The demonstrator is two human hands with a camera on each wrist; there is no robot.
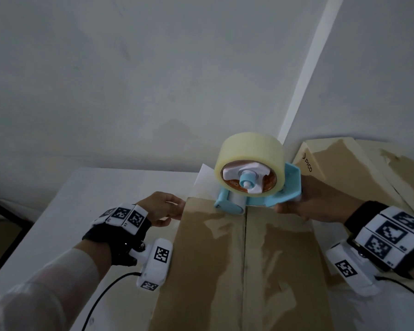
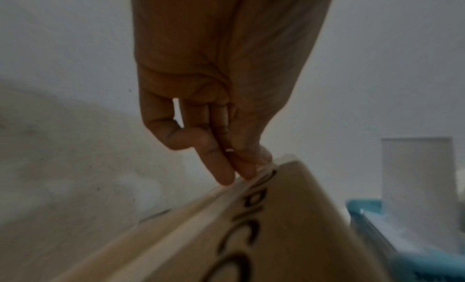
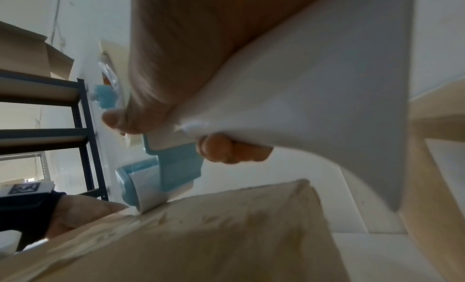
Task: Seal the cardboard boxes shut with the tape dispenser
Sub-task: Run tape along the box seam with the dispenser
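A brown cardboard box [image 1: 225,259] lies on the white table [image 1: 81,199], flaps closed, with a seam down its middle. A light-blue tape dispenser [image 1: 261,194] carrying a pale yellow tape roll [image 1: 249,149] sits at the seam's far end, its roller [image 3: 148,196] touching the box top [image 3: 201,236]. My right hand [image 1: 308,206] grips the dispenser's white handle [image 3: 302,87] from the right. My left hand [image 1: 163,209] pinches the box's far left corner, thumb on top and fingertips [image 2: 226,173] against the side [image 2: 289,226]. A white strip [image 2: 417,177] stands up behind the dispenser.
A second cardboard box [image 1: 332,168] printed PICO leans at the back right, close to my right hand. A grey wall rises just behind the table. Dark metal shelving [image 3: 83,127] with more boxes stands to the left. Cables trail from both wrist cameras.
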